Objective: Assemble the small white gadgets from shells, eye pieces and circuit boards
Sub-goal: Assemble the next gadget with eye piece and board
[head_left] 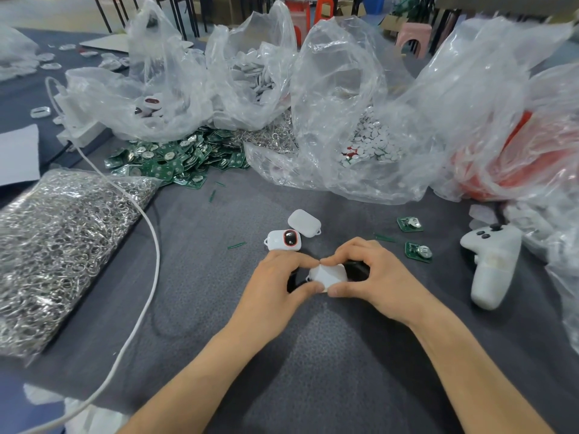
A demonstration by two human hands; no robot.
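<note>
Both forearms are reaching forward, meeting low over the grey tabletop (pixel 313 355). The left hand (pixel 282 277) and right hand (pixel 372 274) are pinching 1 white gadget (pixel 327 274) between thumbs and forefingers, fingertips nearly touching. Just beyond, 1 red-eyed gadget (pixel 283 240) is lying beside 1 plain shell (pixel 304 223); its marking is too small to read.

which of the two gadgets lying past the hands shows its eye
The left gadget: its dark, red-ringed eye faces up. The right gadget behind it shows only plain white shell.
</note>
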